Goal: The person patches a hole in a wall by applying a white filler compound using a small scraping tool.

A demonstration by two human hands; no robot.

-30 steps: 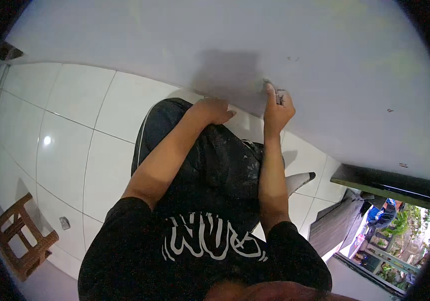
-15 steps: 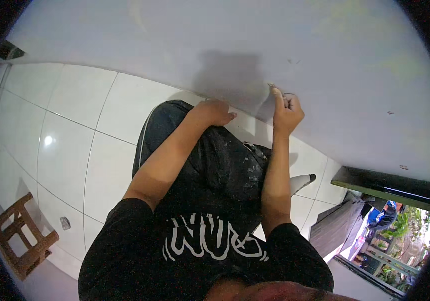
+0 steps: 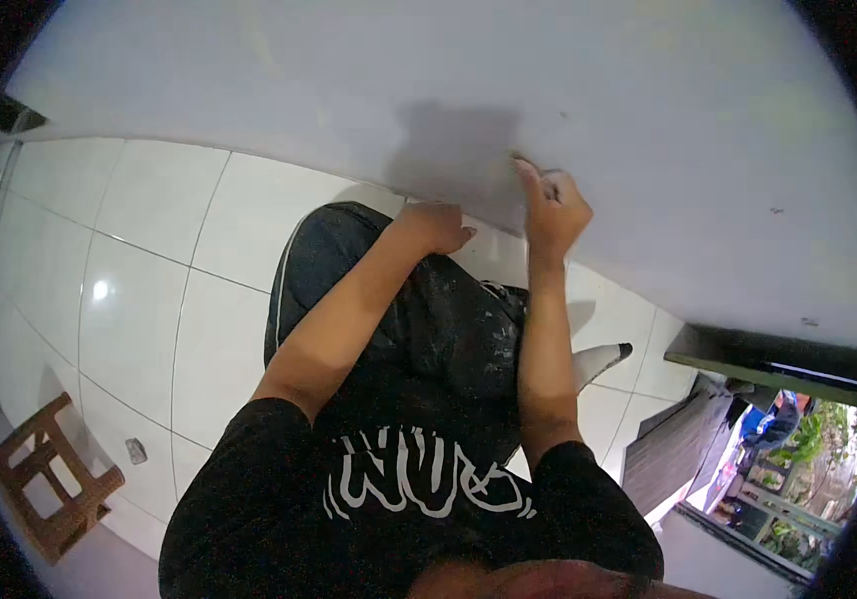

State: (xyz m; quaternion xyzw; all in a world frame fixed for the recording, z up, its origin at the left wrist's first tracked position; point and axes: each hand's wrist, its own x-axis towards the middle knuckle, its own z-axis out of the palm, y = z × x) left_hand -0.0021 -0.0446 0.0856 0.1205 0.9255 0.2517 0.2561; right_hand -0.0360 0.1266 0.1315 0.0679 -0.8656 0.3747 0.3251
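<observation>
My right hand (image 3: 556, 212) is closed against the pale wall (image 3: 648, 130), with its fingers curled and the thumb reaching to the surface. Whatever is pinched at its tip, if anything, is too small to make out. A small dark mark shows on the wall right at the thumb tip. Over my bent knee in dark trousers (image 3: 328, 240) rests my left hand (image 3: 435, 228), curled in, close to the foot of the wall. The inside of that hand is hidden.
White floor tiles (image 3: 129, 290) run along the wall's foot. A brown woven stool frame (image 3: 54, 479) lies at the lower left, near a small clear-looking object (image 3: 136, 451). To the right are a dark ledge (image 3: 778, 361), a grey panel (image 3: 678, 429) and an opening onto plants (image 3: 808, 459).
My right hand has slid left and slightly up along the wall, still closed. My left hand stays on the knee. The whole view has shifted slightly.
</observation>
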